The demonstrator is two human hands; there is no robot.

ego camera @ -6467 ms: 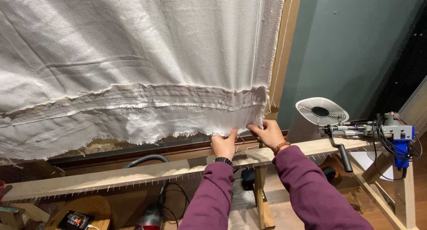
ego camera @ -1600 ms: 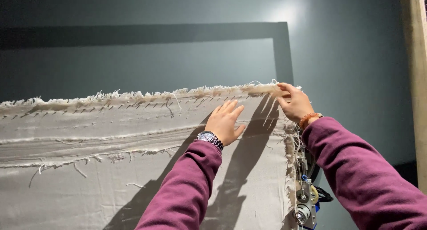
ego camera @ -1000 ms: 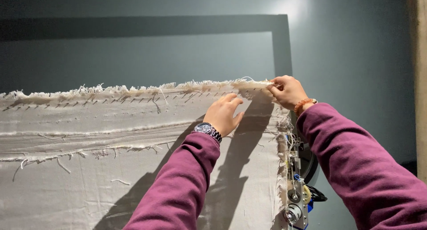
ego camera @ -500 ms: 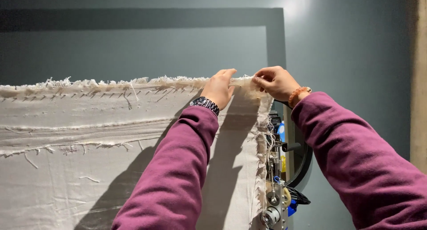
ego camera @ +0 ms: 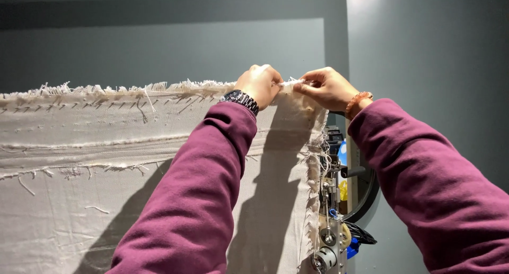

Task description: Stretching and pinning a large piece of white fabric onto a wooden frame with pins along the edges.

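- Wall, grey-green, fills the whole background; a darker band on it runs along the top of the frame and then down at the upper right of centre.
- Cloth, a big off-white woven sheet, covers the left and centre of the frame from the middle height down to the bottom edge. Its top edge is frayed, with loose threads standing up, and its right edge is also frayed and hangs down in the lower centre.
- Your two arms in dark red sleeves come up from the bottom of the frame, one in the lower centre and one at the lower right, and they throw shadows on the cloth.
- A machine part with metal pieces, a black curved piece and some blue and yellow bits shows just beside the right edge of the cloth, in the lower right of centre.
- Your left hand is closed, and its fingers pinch the top edge of the cloth in the upper centre.
- Your right hand is just beside it, also closed in a pinch on the same edge near the upper right corner of the cloth; the fingertips of both hands nearly meet.
- A dark wristwatch sits on your left wrist.
- A bead bracelet, orange-brown, sits on your right wrist.
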